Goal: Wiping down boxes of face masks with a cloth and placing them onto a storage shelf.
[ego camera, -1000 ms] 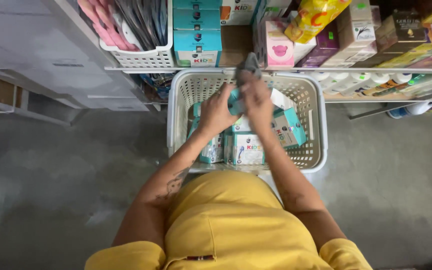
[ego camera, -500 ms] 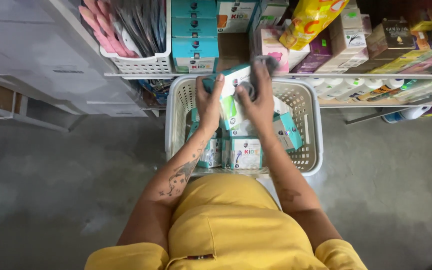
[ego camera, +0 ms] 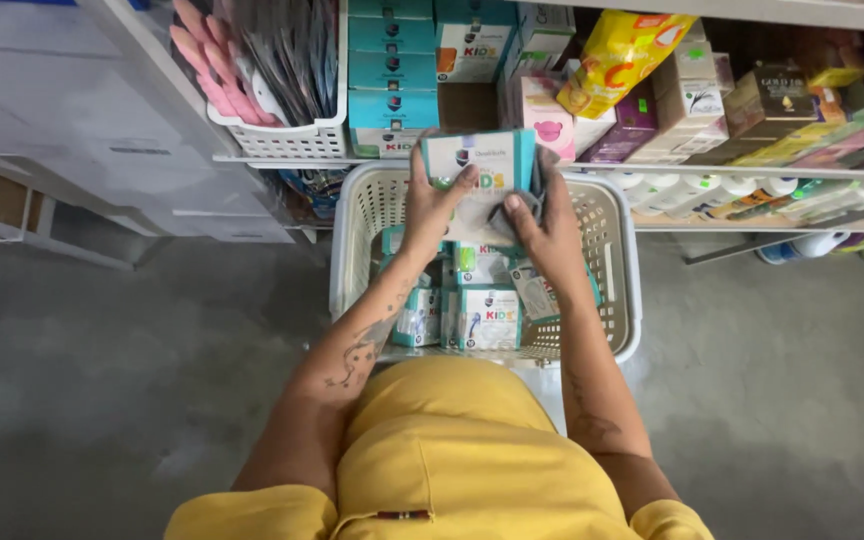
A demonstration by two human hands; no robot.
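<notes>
The white metal shelving (ego camera: pixel 452 160) is carrying stacked teal cartons, and below it the white perforated plastic laundry-style basket (ego camera: pixel 617 270) is standing on the grey concrete floor (ego camera: pixel 102 380), still holding a layer of small teal-and-white cartons (ego camera: pixel 487 318). The flat teal-and-white cardboard box (ego camera: pixel 480 165) is now being held above the basket's far rim, level with the shelf edge; a second ago it was sitting low inside the basket, so it is being lifted clear of the stock toward the shelf. The left hand (ego camera: pixel 432 205) is clamping the box's left edge, thumb across its face. The right hand (ego camera: pixel 544 225) is pinching a dark grey cloth (ego camera: pixel 527 200) against the box's right edge, fingers pressed together. Half a second ago, both hands were lower.
</notes>
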